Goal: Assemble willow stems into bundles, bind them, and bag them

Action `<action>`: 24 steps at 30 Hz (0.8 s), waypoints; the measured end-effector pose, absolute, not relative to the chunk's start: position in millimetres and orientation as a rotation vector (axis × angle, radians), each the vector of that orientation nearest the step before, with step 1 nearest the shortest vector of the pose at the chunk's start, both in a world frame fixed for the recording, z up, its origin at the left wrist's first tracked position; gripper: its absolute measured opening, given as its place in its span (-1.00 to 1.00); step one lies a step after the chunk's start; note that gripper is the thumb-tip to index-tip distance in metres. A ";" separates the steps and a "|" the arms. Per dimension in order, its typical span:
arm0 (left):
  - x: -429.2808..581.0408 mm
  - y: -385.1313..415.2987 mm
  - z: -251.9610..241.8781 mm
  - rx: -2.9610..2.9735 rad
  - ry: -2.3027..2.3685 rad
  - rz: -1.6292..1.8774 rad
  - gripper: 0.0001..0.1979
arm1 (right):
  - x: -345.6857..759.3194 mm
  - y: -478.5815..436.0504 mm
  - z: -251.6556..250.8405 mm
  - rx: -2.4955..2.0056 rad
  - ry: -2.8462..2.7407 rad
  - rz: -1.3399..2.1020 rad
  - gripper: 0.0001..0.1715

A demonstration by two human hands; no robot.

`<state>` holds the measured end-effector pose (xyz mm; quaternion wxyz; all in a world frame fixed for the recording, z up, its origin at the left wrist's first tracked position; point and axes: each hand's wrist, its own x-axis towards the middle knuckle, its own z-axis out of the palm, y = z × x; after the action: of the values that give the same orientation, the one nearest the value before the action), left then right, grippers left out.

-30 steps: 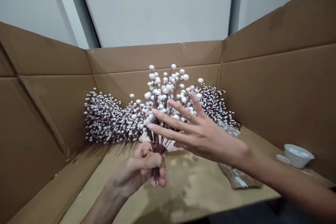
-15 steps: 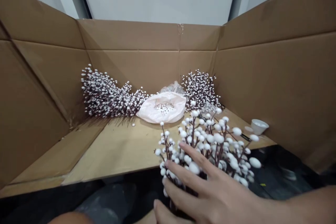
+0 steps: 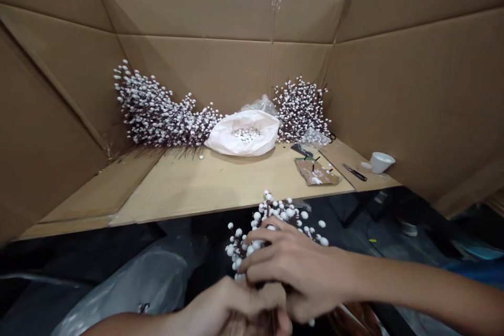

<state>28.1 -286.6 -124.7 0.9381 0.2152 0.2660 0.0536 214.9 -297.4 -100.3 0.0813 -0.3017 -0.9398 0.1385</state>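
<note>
A bunch of artificial berry stems [image 3: 289, 212], white berries on brown twigs, is held low in front of me, just off the table's near edge. My left hand [image 3: 244, 302] is closed round its lower stems at the bottom of the view. My right hand [image 3: 287, 257] lies across the berry heads, its bent fingers wrapped over the twigs close above the left hand. Both hands cover much of the bunch, so the lower stems are mostly hidden.
On the table [image 3: 177, 184] rest a large pile of berry stems [image 3: 157, 110], a smaller pile [image 3: 301, 107], a white bag [image 3: 224, 139] of loose berries, a cardboard scrap [image 3: 325, 176], a cutter knife [image 3: 354, 172] and a white cup [image 3: 381, 163]. Cardboard walls [image 3: 189, 58] surround it. A clear plastic bag [image 3: 134, 283] lies below.
The view has tipped downward. My right hand, earlier spread with stretched fingers over the berries, now curls round the twigs; the bunch sits lower and farther left, and my left hand has come into view.
</note>
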 end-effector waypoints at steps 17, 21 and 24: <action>36.8 -282.9 -127.1 0.246 0.707 -0.007 -0.96 | 217.4 -287.8 -141.4 -0.742 -2.674 0.758 -0.73; 47.9 -267.8 -125.7 0.045 0.776 0.122 -0.86 | 218.0 -269.4 -165.0 -0.751 -2.619 0.721 -0.91; 46.0 -267.8 -133.0 0.061 0.730 0.171 -0.86 | 216.5 -265.9 -170.9 -0.756 -2.626 0.701 -0.87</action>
<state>46.0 -267.8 -133.0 0.9301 0.0299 0.3566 0.0833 216.5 -265.9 -170.9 0.1596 -0.2644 -0.9189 0.2455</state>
